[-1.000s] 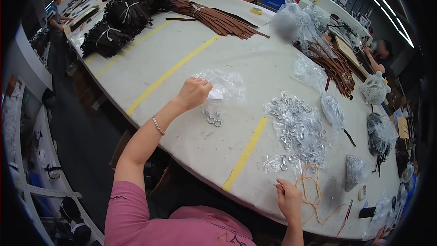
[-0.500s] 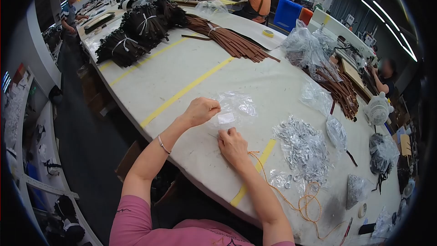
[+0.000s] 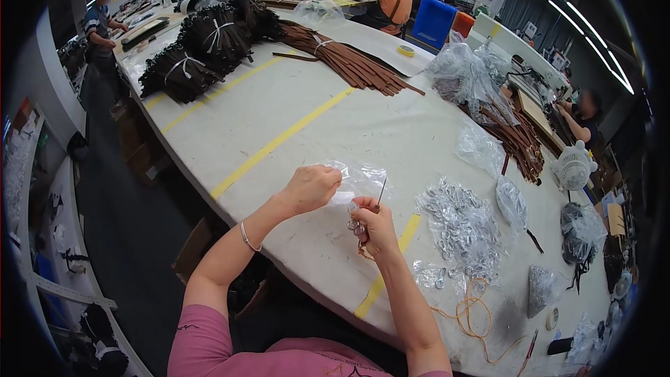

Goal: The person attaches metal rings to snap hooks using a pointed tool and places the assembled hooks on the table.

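Note:
My left hand (image 3: 315,187) is closed in a pinch on the edge of a clear plastic bag (image 3: 361,176) over the white table (image 3: 279,112). Just to its right, my right hand (image 3: 377,227) is closed round an awl (image 3: 382,194), its thin metal spike pointing up and its handle mostly hidden by my fingers. Shiny metal clasps (image 3: 354,226) show at the inner side of that hand, beside the bag. An orange cord (image 3: 364,253) hangs below the right hand. A pile of silvery metal clasps (image 3: 464,227) lies to the right.
Bundles of dark straps (image 3: 185,73) and brown straps (image 3: 349,59) lie at the back. More brown straps (image 3: 520,143) sit under plastic at the right, near a white fan (image 3: 574,166). Loose orange cord (image 3: 474,321) coils near the front edge. Other people work around the room.
My right hand has risen off the table and turned, bringing the awl's spike and metal clasps into view. My left hand has moved slightly down, still pinching the bag.

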{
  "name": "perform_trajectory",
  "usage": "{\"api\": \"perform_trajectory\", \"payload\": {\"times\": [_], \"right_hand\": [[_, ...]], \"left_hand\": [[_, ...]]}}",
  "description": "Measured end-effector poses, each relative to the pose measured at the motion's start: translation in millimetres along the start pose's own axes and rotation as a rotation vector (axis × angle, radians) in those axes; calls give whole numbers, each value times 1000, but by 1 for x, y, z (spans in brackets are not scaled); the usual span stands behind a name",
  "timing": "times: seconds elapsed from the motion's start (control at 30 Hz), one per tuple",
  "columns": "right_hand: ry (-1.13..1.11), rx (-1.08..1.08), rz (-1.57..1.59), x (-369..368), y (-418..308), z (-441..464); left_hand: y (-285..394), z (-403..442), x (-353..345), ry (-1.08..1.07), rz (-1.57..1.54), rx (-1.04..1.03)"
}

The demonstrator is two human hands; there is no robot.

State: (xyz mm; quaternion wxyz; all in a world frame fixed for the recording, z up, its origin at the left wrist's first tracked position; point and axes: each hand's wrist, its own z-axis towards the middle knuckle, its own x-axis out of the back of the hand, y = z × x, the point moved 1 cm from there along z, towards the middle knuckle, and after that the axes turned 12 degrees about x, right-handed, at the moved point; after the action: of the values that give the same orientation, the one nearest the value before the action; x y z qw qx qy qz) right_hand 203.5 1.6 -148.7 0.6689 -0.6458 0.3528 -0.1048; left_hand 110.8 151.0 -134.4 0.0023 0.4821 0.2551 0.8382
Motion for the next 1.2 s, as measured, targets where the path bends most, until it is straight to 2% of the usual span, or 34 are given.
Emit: {"api": "perform_trajectory", "payload": {"times": [0.1, 0.27, 0.3, 0.4, 0.43, 0.53, 0.57, 0.6, 0.7, 0.77, 0.8, 0.9, 0.93, 1.0, 1.07, 1.13, 1.2], "right_hand": [[22, 9, 140, -9, -7, -11], [-63, -18, 223, -29, -23, -36], [-49, -52, 294, -20, -6, -24], [225, -123, 368, -11, 19, 7], [195, -32, 409, -10, 22, 14], [177, 32, 308, -19, 10, 18], [110, -20, 226, -15, 10, 19], [52, 27, 148, -12, 6, 14], [-60, 135, -39, 3, -21, -29], [-120, 175, -64, 30, -65, -72], [-108, 295, -133, 51, -85, -95], [111, 649, -366, 105, -152, -162], [210, 776, -507, 121, -170, -179], [482, 859, -864, 139, -199, -212], [585, 764, -1069, 159, -198, -227], [465, 576, -1219, 167, -161, -205], [331, 341, -1180, 169, -117, -181]], "left_hand": [[-4, -2, 0, 45, 110, -54], [2, -6, 3, -17, 150, -23], [3, -7, 2, -22, 140, -26], [11, -9, 7, -6, 26, -26], [12, -9, 8, 6, 33, -40], [12, -8, 9, 34, 103, -56], [9, -5, 9, 39, 159, -46], [5, -2, 9, 42, 215, -36], [-10, 0, -2, 210, 345, -155], [10, 0, 4, 457, 337, -236], [23, -2, 5, 576, 320, -274], [70, -31, -19, 142, -91, -309], [85, -38, -32, -14, -124, -351], [107, -40, -69, -213, -143, -347], [131, -33, -98, -301, -134, -286], [152, -20, -118, -328, -90, -227], [163, -20, -137, -393, -36, -210]]}}
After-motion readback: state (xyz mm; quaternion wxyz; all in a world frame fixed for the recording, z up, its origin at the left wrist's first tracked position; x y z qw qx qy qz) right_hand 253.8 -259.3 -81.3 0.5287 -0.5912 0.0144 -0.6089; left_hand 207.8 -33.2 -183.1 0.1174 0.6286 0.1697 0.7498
